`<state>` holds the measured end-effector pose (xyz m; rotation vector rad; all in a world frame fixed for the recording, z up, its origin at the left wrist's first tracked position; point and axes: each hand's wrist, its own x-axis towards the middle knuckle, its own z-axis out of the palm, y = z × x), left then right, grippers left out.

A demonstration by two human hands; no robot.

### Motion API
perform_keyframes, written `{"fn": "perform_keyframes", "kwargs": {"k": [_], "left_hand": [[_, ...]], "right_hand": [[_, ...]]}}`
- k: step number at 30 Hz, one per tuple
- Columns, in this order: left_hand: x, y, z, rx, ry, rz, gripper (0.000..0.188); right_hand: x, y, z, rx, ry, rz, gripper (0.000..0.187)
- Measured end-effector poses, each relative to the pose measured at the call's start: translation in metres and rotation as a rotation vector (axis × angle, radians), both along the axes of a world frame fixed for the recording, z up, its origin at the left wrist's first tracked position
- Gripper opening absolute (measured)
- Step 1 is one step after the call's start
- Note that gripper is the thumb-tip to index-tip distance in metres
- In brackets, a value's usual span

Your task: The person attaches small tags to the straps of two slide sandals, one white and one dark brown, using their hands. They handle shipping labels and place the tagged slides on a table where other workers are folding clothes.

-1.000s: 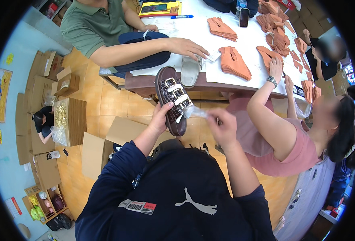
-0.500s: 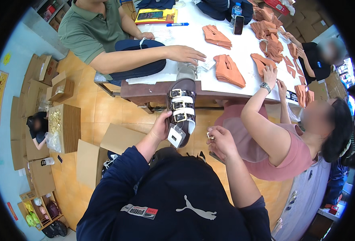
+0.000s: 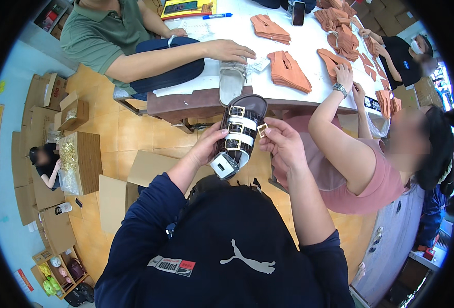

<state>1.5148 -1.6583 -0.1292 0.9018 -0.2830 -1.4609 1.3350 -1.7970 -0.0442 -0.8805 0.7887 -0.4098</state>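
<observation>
My left hand (image 3: pixel 210 144) grips a dark brown strap sandal (image 3: pixel 259 104) by its left side, holding it in front of me just off the table edge. Three glossy straps with gold buckles and pale linings cross the sandal, and a white tag (image 3: pixel 224 165) hangs at its near end. Pinched between the fingertips of my right hand (image 3: pixel 285 142) is a loose gold buckle (image 3: pixel 262 131), close beside the right ends of the straps. A greyish sandal (image 3: pixel 231 84) lies beyond, on the table edge.
Across the white table (image 3: pixel 211 41), a person in a green shirt rests a hand by the greyish sandal. Stacks of orange cut pieces (image 3: pixel 289 72) lie to the right, where a person in pink handles some. An open cardboard box (image 3: pixel 115 204) stands at lower left.
The sandal has tilted, its far end swinging right. My right hand has moved up and left, bringing the loose buckle beside the straps. The whole view has shifted slightly.
</observation>
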Motion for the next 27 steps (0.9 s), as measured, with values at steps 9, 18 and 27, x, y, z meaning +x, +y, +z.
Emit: {"fn": "perform_keyframes", "kwargs": {"k": [9, 18, 27], "left_hand": [[0.004, -0.009, 0.002, -0.019, -0.202, -0.046, 0.061], [-0.009, -0.009, -0.006, -0.049, -0.197, -0.031, 0.065], [-0.026, -0.006, -0.002, -0.038, -0.053, -0.002, 0.064]], "right_hand": [[0.005, -0.002, -0.005, -0.289, 0.139, 0.168, 0.02], [0.007, 0.006, -0.008, -0.371, 0.248, 0.106, 0.01], [0.012, 0.007, -0.004, -0.406, 0.349, 0.07, 0.01]]}}
